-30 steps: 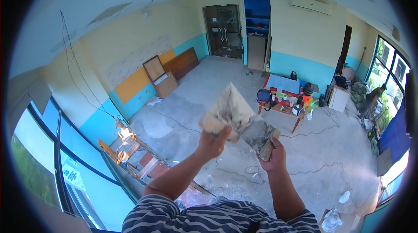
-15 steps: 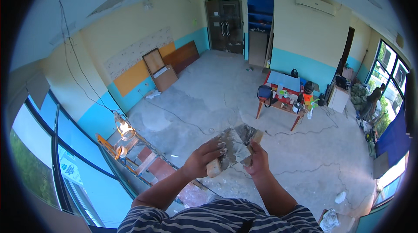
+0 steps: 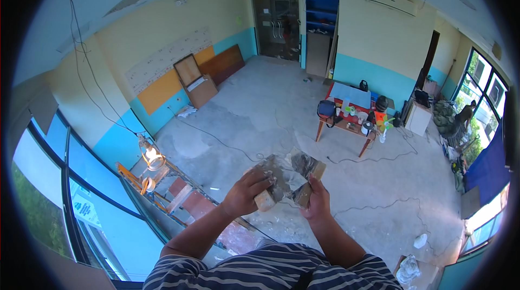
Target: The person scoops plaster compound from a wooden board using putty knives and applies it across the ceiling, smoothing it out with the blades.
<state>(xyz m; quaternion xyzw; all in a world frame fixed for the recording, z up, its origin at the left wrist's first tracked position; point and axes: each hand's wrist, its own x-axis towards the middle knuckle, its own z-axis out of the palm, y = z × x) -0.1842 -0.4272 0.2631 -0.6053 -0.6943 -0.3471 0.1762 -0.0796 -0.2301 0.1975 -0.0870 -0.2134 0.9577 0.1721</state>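
Observation:
In front of me at chest height, my left hand [image 3: 245, 191] is closed round a wide putty knife [image 3: 278, 175], a flat grey blade with a pale wooden grip along its near end. Grey-white filler is smeared over that blade. My right hand [image 3: 316, 199] grips a second putty knife [image 3: 304, 164] with a wooden edge, held tilted. The two blades meet or overlap, and a lump of white filler [image 3: 296, 182] lies where they come together. Specks of filler stick to my left fingers. Parts of both grips are hidden under my hands.
An orange-legged ladder or trestle [image 3: 179, 195] with a lit lamp [image 3: 151, 155] stands at my left by the windows. A cluttered table [image 3: 346, 119] is ahead to the right. Cables [image 3: 379, 206] trail over the concrete floor. Boards [image 3: 197, 84] lean on the left wall.
Both hands still hold the putty knives, with the right blade turned slightly against the left one. The whole view has shifted a little.

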